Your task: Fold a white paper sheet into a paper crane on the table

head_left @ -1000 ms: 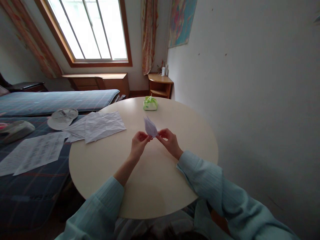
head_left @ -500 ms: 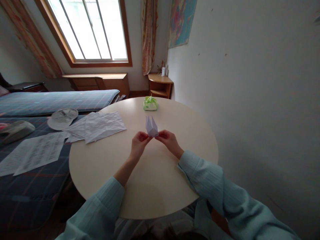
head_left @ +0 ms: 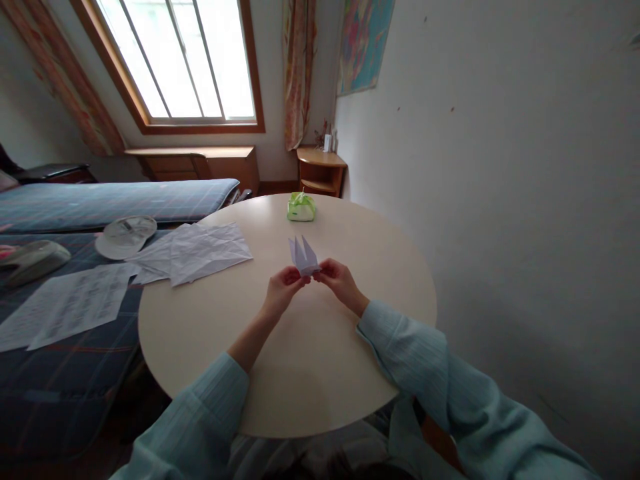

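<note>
A small folded white paper figure with pointed tips standing up is held over the round table. My left hand pinches its lower left edge between thumb and fingers. On the other side, my right hand is closed on its lower right edge. The fingertips of both hands nearly meet below the paper. Whether the figure's base touches the tabletop, I cannot tell.
Beyond the paper figure sits a green-and-white tissue pack. Crumpled white sheets overlap the table's left edge. Printed pages, a pale cap and another cap-like item lie on the plaid bed. A bare wall rises at the right.
The paper figure has turned and tilted between my fingers, and its pointed tips now spread wider apart. Both hands have shifted only slightly.
</note>
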`<state>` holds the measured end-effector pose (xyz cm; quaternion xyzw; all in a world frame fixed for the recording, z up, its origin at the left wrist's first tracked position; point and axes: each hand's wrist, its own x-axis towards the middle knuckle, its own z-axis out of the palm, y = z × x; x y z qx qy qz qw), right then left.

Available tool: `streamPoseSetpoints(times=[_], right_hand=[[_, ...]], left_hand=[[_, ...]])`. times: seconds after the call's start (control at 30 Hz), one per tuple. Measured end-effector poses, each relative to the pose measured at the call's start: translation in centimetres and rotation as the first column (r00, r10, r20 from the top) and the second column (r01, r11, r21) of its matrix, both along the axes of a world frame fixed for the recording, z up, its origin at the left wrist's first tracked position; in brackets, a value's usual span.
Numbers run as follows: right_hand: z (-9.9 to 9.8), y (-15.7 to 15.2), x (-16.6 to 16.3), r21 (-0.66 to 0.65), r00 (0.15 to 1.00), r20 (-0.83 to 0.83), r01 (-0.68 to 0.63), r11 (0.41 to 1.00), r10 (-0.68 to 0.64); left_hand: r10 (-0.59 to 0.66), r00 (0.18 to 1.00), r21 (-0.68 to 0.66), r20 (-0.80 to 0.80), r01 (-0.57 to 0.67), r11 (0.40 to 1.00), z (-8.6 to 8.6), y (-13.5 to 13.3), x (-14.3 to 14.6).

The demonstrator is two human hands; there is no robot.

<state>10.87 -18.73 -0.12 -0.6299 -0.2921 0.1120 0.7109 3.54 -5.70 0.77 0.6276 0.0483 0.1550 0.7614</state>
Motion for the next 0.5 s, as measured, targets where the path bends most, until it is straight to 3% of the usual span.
streamPoseSetpoints(times=[0.17, 0.37, 0.5], right_hand=[[0.25, -0.02, -0.29, 0.085, 1.000, -0.022, 0.022, 0.996, -0.020], [0.70, -0.18, -0.39, -0.053, 0.997, 0.004, -0.076, 0.996, 0.076], [0.57, -0.08, -0.46, -0.113, 0.984, -0.015, -0.180, 0.977, 0.179]], left_hand=[[0.013, 1.000, 0.020, 0.006, -0.013, 1.000, -0.10, 0.10, -0.01], [-0.005, 1.000, 0.078, -0.009, 0.006, 0.997, 0.19, 0.11, -0.23], [0.055, 0.998, 0.023, -0.034, -0.054, 0.998, 0.36, 0.12, -0.36]])
